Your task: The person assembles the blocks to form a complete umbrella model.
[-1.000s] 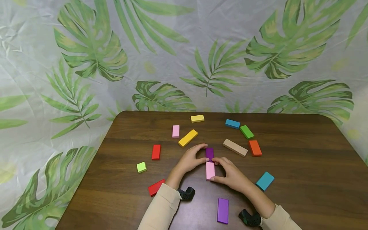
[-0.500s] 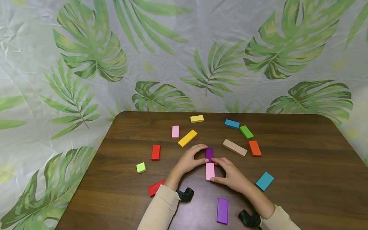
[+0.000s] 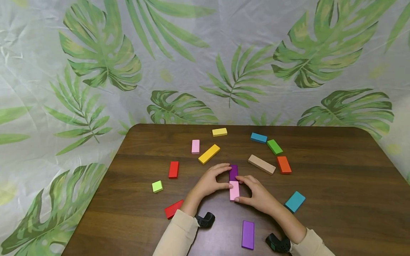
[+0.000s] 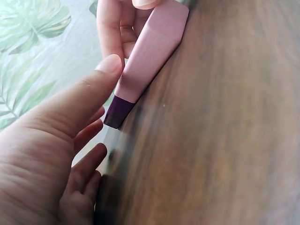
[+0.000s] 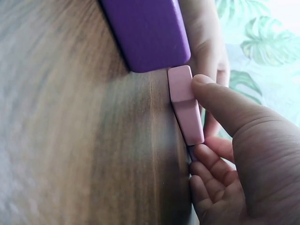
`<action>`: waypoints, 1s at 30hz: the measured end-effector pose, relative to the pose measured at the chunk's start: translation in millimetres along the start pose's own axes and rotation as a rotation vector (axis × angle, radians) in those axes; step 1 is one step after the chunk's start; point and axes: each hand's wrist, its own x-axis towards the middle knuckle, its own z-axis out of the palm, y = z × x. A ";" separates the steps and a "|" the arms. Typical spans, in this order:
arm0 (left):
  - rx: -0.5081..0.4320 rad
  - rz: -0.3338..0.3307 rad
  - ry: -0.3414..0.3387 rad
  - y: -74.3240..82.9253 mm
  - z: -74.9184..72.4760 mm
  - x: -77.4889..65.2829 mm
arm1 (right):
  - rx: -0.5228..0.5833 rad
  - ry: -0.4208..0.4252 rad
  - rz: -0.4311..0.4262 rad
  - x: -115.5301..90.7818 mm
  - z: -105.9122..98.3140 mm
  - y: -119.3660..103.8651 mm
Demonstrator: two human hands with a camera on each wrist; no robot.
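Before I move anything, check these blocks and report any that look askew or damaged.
Nothing stands out; no damage shows. The pink block and dark purple block lie end to end between the left hand and right hand. The tan block and teal block sit at angles, which seems ordinary scatter.

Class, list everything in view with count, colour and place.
Pink blocks: 2, pink, between hands and back left
Purple blocks: 2, dark and bright, between hands and front centre
Red blocks: 2, red, left
Yellow blocks: 2, pale and golden, back centre
Blue blocks: 2, blue and teal, back right and right
Green blocks: 2, green and lime, back right and left
Orange block: 1, orange, right
Beige block: 1, beige, centre right
Table: 1, brown, under blocks
Leaf-print cloth: 1, whitish and green, behind table
Wrist devices: 2, black, one per wrist
Sleeves: 2, beige, forearms
Left hand and right hand: 2, bare, touching central pink block
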 end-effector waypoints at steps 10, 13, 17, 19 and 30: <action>0.022 -0.005 0.003 -0.9 2.9 -1.2 | 0.006 -0.001 0.010 -0.3 0.2 -0.8; 0.028 -0.005 0.004 -1.4 3.4 -0.9 | 0.010 0.000 0.008 -0.1 0.8 0.1; 0.037 0.005 0.009 -1.5 3.7 -0.7 | 0.054 0.012 0.013 -1.0 -0.8 -0.6; 0.038 0.013 0.015 -1.4 4.0 -0.8 | 0.085 0.023 0.010 -1.7 -2.4 -2.3; 0.021 0.002 0.014 -0.9 2.9 -1.4 | 0.124 0.066 -0.002 -13.5 -16.2 -23.2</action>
